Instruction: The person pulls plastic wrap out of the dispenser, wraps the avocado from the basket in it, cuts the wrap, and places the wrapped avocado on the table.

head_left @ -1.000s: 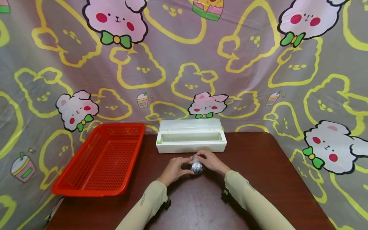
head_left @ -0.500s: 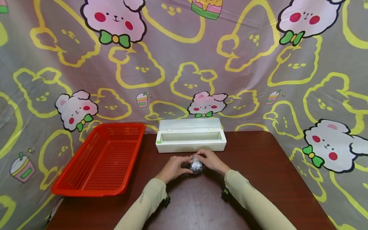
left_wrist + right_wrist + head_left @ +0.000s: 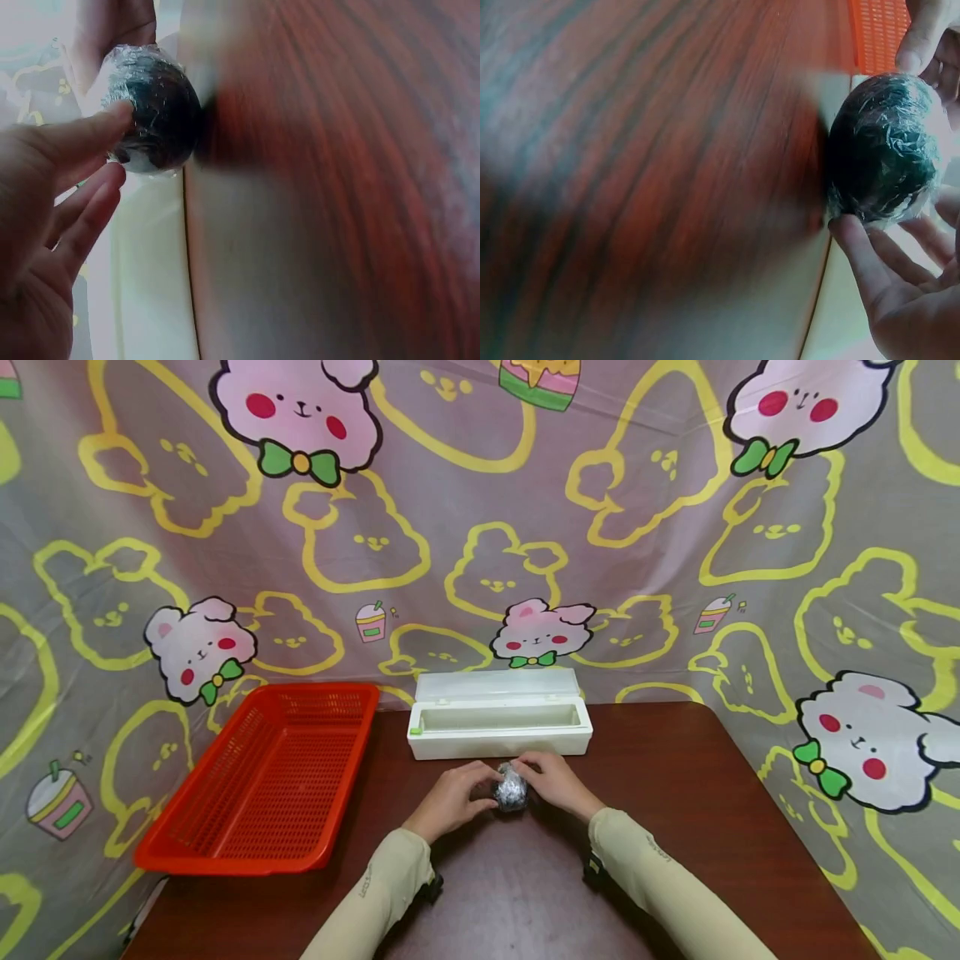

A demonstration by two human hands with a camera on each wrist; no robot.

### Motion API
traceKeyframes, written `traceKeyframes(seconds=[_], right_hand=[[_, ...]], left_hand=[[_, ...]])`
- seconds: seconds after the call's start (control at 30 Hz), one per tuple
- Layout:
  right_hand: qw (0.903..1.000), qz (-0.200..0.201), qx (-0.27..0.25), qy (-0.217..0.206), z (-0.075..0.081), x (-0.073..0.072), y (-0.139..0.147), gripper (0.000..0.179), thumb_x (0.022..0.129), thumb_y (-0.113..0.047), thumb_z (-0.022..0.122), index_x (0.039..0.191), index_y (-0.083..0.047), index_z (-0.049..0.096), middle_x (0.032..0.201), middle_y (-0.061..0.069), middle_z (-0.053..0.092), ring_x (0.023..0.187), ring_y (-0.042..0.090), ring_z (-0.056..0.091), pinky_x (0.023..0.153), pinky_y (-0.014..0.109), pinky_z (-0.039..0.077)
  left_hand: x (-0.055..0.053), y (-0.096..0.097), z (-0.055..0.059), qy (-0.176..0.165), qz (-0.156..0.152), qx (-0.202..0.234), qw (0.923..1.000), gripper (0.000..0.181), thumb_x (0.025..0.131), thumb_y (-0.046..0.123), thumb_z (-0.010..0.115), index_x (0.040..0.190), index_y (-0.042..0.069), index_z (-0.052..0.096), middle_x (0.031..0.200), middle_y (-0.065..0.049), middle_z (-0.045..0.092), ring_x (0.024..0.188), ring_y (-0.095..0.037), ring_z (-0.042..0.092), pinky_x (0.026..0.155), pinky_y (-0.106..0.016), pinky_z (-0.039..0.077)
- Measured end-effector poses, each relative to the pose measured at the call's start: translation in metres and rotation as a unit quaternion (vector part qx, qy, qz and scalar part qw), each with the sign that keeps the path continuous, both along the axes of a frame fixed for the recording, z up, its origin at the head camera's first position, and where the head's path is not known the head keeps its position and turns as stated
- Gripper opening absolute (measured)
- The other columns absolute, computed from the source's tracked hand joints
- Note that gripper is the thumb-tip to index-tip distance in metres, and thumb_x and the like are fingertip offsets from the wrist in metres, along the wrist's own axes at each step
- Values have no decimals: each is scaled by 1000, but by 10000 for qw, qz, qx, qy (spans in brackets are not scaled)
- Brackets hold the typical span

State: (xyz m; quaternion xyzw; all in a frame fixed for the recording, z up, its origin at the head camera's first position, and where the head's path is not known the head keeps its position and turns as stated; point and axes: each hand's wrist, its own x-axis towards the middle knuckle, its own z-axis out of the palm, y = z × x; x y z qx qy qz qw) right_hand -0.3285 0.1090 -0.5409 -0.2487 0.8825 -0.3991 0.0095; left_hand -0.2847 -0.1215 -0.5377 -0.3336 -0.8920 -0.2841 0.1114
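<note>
A dark round object (image 3: 512, 792) tightly wrapped in clear, shiny cling film stands on the table between both hands. My left hand (image 3: 452, 797) holds its left side, thumb toward the front and fingers at the back. From the right, my right hand (image 3: 557, 783) pinches near the top of the film. In the left wrist view, a fingertip presses the film of the wrapped ball (image 3: 154, 112). The right wrist view shows the thumb at the lower side of the ball (image 3: 885, 150), with other fingers partly hidden behind it. What the film covers is dark and smooth; its kind is unclear.
Behind the hands is a long white box (image 3: 498, 745) with its clear lid (image 3: 497, 683) raised. On the left a red perforated plastic basket (image 3: 351, 777) sits at the brown wooden table's (image 3: 645, 760) edge. A cartoon-patterned cloth (image 3: 465, 485) hangs around the back and sides.
The wrapped ball has shifted very slightly left, and the film at its top looks more gathered. My left thumb has drawn back a little; the box and basket stay put.
</note>
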Motion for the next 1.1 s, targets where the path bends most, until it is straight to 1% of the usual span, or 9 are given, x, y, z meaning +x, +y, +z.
traceKeyframes(seconds=[0.1, 0.2, 0.37, 0.47, 0.7, 0.8, 0.87, 1.0, 1.1], right_hand=[[10000, 40, 26, 37, 1, -1, 1, 22, 106, -23, 60, 108, -11, 78, 106, 3, 77, 101, 20, 69, 91, 39, 54], [9999, 32, 76, 60, 1, -1, 0, 20, 104, -22, 63, 108, -10, 79, 107, 4, 78, 102, 21, 70, 91, 40, 54], [9995, -117, 222, 169, 3, -2, -3, 19, 101, -24, 68, 105, -11, 80, 106, 4, 79, 102, 22, 71, 92, 42, 55], [9990, -200, 297, 263, 4, -2, -4, 17, 100, -24, 69, 102, -11, 81, 103, 4, 79, 100, 22, 72, 91, 43, 56], [9991, -182, 349, 185, 5, 0, -5, 19, 101, -24, 69, 101, -11, 82, 104, 5, 79, 100, 22, 73, 91, 43, 57], [9990, -123, 337, 248, 3, 0, -5, 18, 102, -24, 67, 101, -13, 81, 104, 3, 79, 100, 20, 72, 89, 41, 57], [9989, -68, 342, 299, 3, -1, -5, 19, 103, -25, 65, 100, -14, 81, 103, 1, 79, 97, 16, 71, 87, 38, 56], [9991, 2, 278, 316, 3, -1, -6, 22, 106, -25, 61, 94, -17, 78, 92, -3, 76, 84, 11, 64, 79, 31, 52], [9992, 90, 225, 333, 4, 0, -6, 21, 106, -24, 61, 96, -17, 78, 94, -3, 76, 85, 11, 65, 79, 31, 52]], left_hand=[[1, 3, 0, -31, 157, 69, 9998, 41, 82, 31, 89, 118, 19, 74, 105, 5, 73, 94, -14, 72, 82, -29, 58], [1, 6, -1, -32, 280, 61, 9996, 39, 82, 37, 88, 115, 19, 76, 100, 4, 72, 90, -12, 72, 78, -25, 58], [0, 7, -2, 149, 396, 89, 9991, 31, 80, 33, 89, 105, 17, 80, 90, 1, 71, 80, -17, 70, 71, -25, 55], [0, 6, -2, 279, 388, 99, 9988, 30, 79, 33, 90, 102, 16, 80, 88, 0, 71, 76, -19, 67, 70, -25, 53], [2, 5, -6, 182, 358, 186, 9990, 29, 80, 33, 89, 102, 17, 79, 90, 0, 72, 79, -19, 69, 71, -25, 53], [2, 5, -5, 131, 386, 154, 9990, 30, 82, 34, 88, 104, 17, 79, 92, 1, 71, 81, -18, 69, 73, -25, 54], [2, 5, -5, 122, 387, 103, 9991, 31, 82, 34, 87, 106, 17, 78, 94, 1, 71, 82, -17, 69, 73, -25, 54], [2, 4, -2, 103, 317, 61, 9994, 34, 82, 34, 88, 109, 18, 77, 97, 2, 71, 85, -15, 70, 75, -27, 57], [1, 2, 0, -32, 256, 104, 9996, 36, 79, 32, 90, 110, 19, 77, 99, 3, 72, 87, -13, 71, 78, -27, 58]])
